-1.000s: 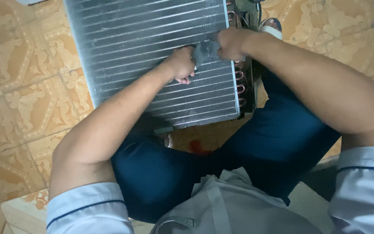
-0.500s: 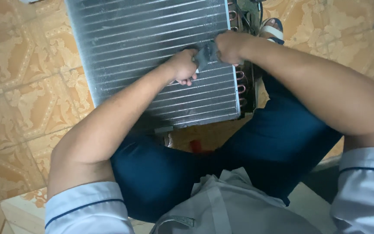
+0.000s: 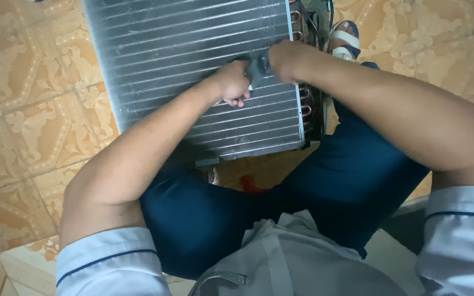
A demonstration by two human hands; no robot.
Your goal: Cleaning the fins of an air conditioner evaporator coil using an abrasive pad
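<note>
A: What are the hands doing?
B: The left hand [image 3: 232, 82] is curled shut, fingers folded under, pinching one end of a small grey-blue cloth [image 3: 259, 69]. The right hand [image 3: 283, 59] at its 2 o'clock is closed on the other end, so the cloth runs taut between them
A: And where is the cloth?
B: It presses on the silver finned coil [image 3: 193, 71], near its right edge, a little above the middle
A: What lies around that?
B: At 3 o'clock of the hands, copper tube bends [image 3: 306, 101] line the coil's side. At 1 o'clock a sandalled foot [image 3: 342, 41] rests on the patterned orange floor tiles [image 3: 28, 126]. I see no packages, labels or signs
</note>
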